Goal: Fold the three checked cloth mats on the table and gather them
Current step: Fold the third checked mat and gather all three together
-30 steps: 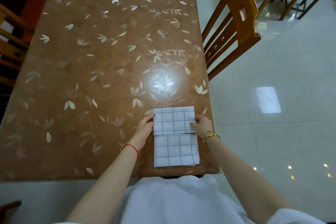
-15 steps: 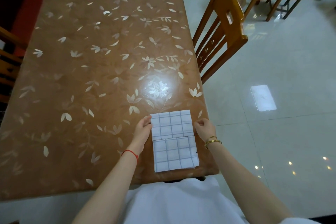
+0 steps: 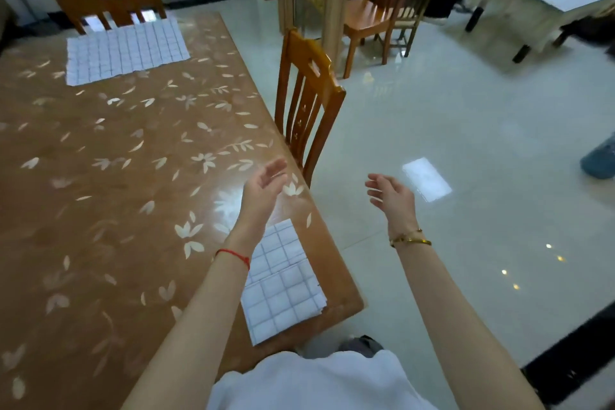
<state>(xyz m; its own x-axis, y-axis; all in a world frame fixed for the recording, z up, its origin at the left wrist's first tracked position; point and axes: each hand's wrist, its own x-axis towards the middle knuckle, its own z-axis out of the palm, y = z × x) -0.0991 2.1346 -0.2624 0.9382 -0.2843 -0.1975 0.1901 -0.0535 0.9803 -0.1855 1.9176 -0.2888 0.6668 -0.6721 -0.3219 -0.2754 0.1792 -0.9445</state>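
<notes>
Glossy pale floor wide open at three o'clock, brown table on the other side. Left hand hovers over the table's right edge, fingers loose, empty. Right hand hangs past that edge over the floor, fingers spread, empty too. Folded mats lie at six o'clock by the near corner, long axis six-to-twelve. Chair at twelve hugs the edge. Flat mat at ten, lying crosswise.
</notes>
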